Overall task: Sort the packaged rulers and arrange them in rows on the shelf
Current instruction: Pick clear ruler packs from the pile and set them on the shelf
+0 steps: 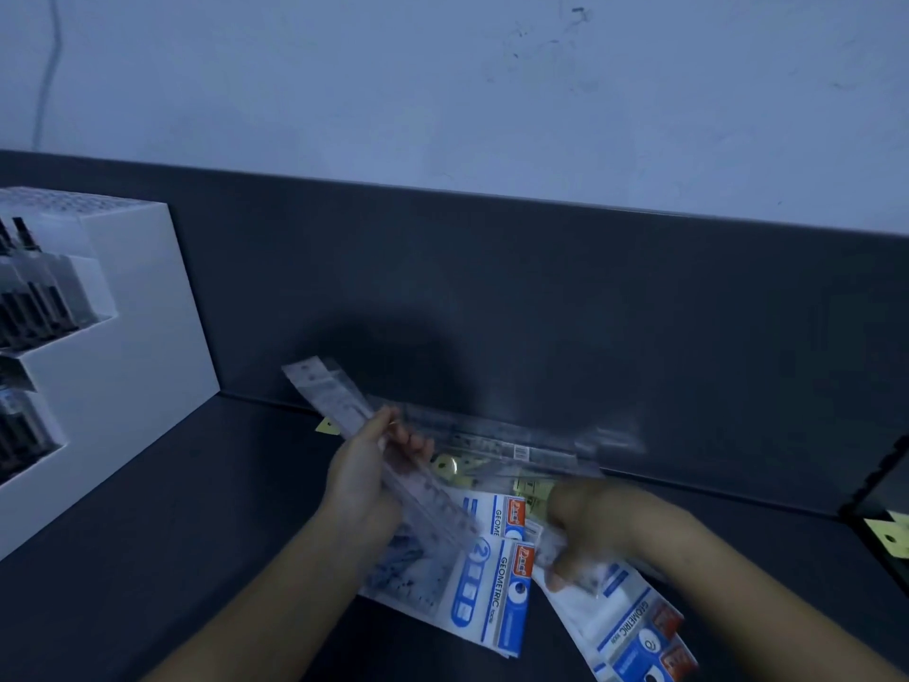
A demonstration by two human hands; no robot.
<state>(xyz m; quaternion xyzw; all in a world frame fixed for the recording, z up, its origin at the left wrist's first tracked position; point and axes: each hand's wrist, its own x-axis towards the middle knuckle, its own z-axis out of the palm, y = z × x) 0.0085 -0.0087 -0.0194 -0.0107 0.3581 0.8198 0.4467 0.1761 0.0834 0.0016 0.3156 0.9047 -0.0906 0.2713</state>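
Two grips: left hand (366, 479) holds a clear packaged ruler (339, 401); right hand (595, 524) (blurred) pinches a geometric pack (624, 617).

Packaged rulers, mixed lot, on dark shelf (196, 534). One clear-sleeved straight ruler (324, 391), tilted diagonally, gripped mid-length by left hand (364, 479). Further clear long packs (516, 447) lying along the shelf's back wall, blurred. Blue-and-white "GEOMETRIC" packs (492, 598) flat and overlapping in front; a second fanned group (629, 627) to their right, gripped at its upper end by right hand (590, 529).
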